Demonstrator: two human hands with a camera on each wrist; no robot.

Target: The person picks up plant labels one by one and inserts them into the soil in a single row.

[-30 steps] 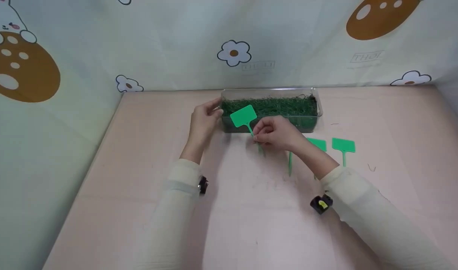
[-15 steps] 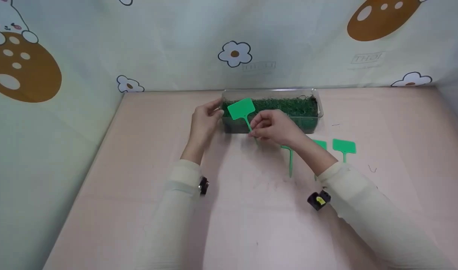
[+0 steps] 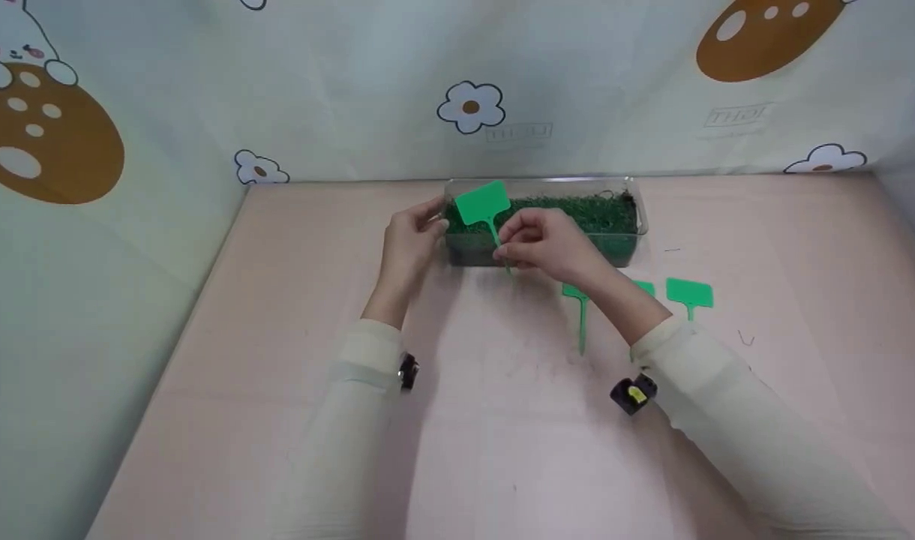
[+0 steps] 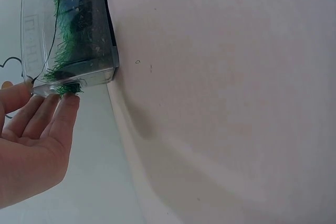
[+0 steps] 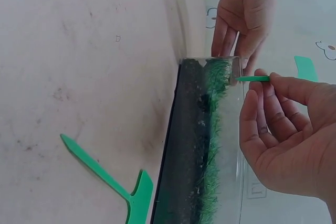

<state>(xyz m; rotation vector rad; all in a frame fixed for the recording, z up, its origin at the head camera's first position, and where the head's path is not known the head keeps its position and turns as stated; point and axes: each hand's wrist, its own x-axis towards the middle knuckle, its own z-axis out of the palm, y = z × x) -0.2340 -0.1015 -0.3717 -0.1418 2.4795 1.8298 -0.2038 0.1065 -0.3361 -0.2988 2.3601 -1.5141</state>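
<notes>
In my right hand (image 3: 551,244) I pinch the thin stem of a green plant label (image 3: 483,202) between thumb and fingertips. Its rectangular head leans up and left in front of the clear planter box (image 3: 469,251), near the left end. In the right wrist view the stem's pointed tip (image 5: 244,78) reaches the box's rim; whether they touch I cannot tell. My left hand (image 3: 411,244) holds the box's left end, thumb at the rim and fingers against the end wall (image 4: 100,77). Green artificial-looking grass (image 3: 592,214) fills the box over a dark layer.
Further green plant labels lie on the pink tabletop (image 3: 487,420) at right: one label (image 3: 583,322) by my right forearm, another label (image 3: 643,288) partly under it, a third label (image 3: 690,292) beyond. A patterned curtain (image 3: 352,112) hangs close behind the box.
My right hand has risen and moved slightly forward with the plant label, from in front of the box up toward its rim. The left hand stays on the box's end.
</notes>
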